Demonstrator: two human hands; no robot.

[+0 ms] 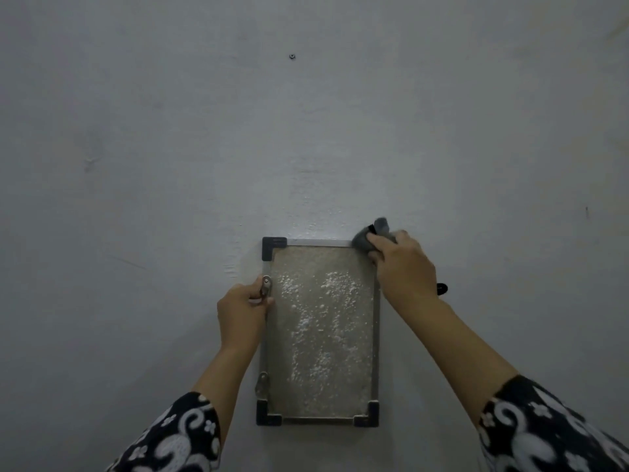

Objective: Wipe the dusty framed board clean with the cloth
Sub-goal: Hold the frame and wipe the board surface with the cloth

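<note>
Against a plain grey wall, low in the middle of the view, a small framed board stands upright with its long sides vertical. Its frame is thin grey metal with black corner caps; three caps show, at the upper left and both lower corners, while the upper right corner is hidden behind the right hand and the cloth. White dust speckles the board's dull face, thickest in a loose band down the centre. The right hand is closed around the bunched grey cloth and presses it on that upper right corner, fingers curled over the fabric, a fold of it sticking up past the frame's top edge. A small black object pokes out from behind the right wrist; what it is cannot be made out. The left hand grips the frame's left edge, fingers wrapped behind it and thumb in front, right beside a small metal hanging bracket. A second bracket sits lower on the same edge. Both forearms rise from the bottom corners, with black-and-white patterned sleeves cut off by the picture's edge. High on the wall, well apart from the board, is a small dark screw.
</note>
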